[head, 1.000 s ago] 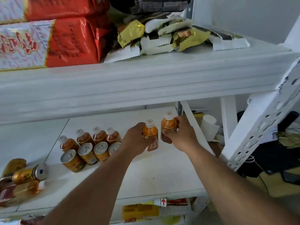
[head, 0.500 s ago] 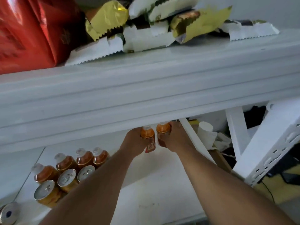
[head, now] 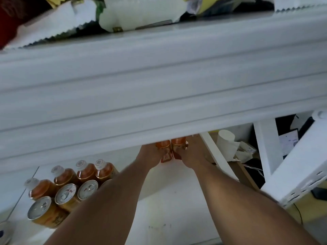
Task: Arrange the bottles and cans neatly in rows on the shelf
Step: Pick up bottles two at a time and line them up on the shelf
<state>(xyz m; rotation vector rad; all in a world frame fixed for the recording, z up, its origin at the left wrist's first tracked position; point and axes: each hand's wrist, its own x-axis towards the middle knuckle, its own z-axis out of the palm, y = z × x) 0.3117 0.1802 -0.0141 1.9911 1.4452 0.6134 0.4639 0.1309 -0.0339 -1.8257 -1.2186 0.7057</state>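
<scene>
Since earlier frame: both hands pushed bottles deeper under upper shelf; bottle tops now hidden by its edge. Upper shelf front [head: 159,89] fills 12 o'clock. Lower shelf [head: 169,206] below carries all drinks. Standing group at 8 o'clock: bottle row [head: 86,171] behind, can row [head: 65,196] just in front, touching. Left hand [head: 150,157] clenched around left bottle [head: 163,150]; right hand [head: 192,154] grasping right bottle [head: 178,145]; the two bottles touching, near centre. Paper roll [head: 226,141] at 3 o'clock.
</scene>
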